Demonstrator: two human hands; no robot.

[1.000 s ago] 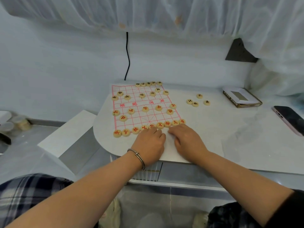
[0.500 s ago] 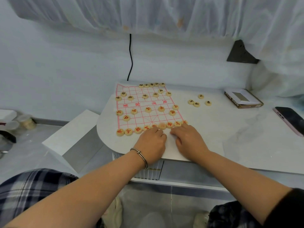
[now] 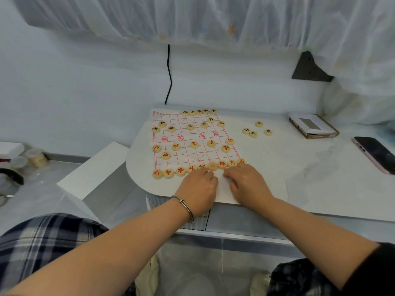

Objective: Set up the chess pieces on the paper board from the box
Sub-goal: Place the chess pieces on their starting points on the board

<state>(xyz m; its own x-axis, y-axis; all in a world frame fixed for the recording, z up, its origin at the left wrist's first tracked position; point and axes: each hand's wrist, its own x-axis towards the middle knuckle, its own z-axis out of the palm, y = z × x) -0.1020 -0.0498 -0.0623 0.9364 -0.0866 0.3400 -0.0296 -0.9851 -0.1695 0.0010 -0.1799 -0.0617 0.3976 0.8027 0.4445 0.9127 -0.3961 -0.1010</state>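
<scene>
since a second ago little has changed: the left hand [image 3: 197, 189] and the right hand [image 3: 248, 184] stay knuckles-up, side by side, at the near edge of the white paper board with the red grid [image 3: 183, 155], which lies on the left part of the pale worktop [image 3: 299, 178]. the near row of round tan wooden pieces with red characters [image 3: 181, 170] keeps its line along the board's near edge. the four loose tan pieces with black characters [image 3: 253, 134] remain off the board, towards the far right of the worktop, just left of the small open card box [image 3: 313, 127]. the whole scene sits a touch further right in the view than before.

the left hand's fingers are curled under at the middle of the near row, and its tips are hidden by its own knuckles, so whether its grip pinches a piece cannot be told. the right hand rests on the paper with its grip loose, fingers bent and pointing towards the left hand; it covers part of the row's last piece at the board's near right corner. the middle tan piece of the row [image 3: 212, 166], between the two hands' fingertips, is blurred and its character unreadable. the black characters on the far-edge row [image 3: 198, 112] are too small to read.
</scene>
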